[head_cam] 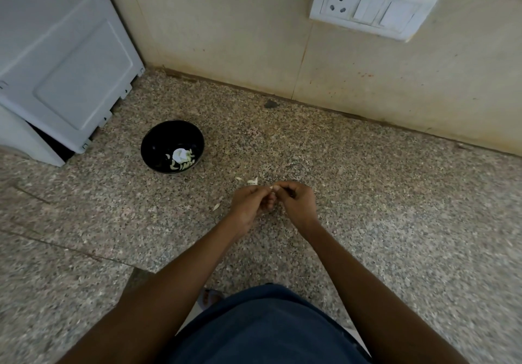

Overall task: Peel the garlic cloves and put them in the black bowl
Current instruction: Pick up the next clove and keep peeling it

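Note:
My left hand (250,205) and my right hand (296,202) meet above the speckled counter (367,194), fingers curled. Between their fingertips they pinch a small garlic clove (272,188), mostly hidden by the fingers. The black bowl (172,146) stands to the left and farther back, holding several peeled pale cloves and a white piece. Bits of garlic skin (252,181) lie on the counter just beyond my hands, and one more flake (216,207) lies left of my left hand.
A white appliance (62,61) stands at the back left, close to the bowl. The tiled wall (254,30) runs along the back with a white socket and switch plate (372,5). The counter's front edge is near my body.

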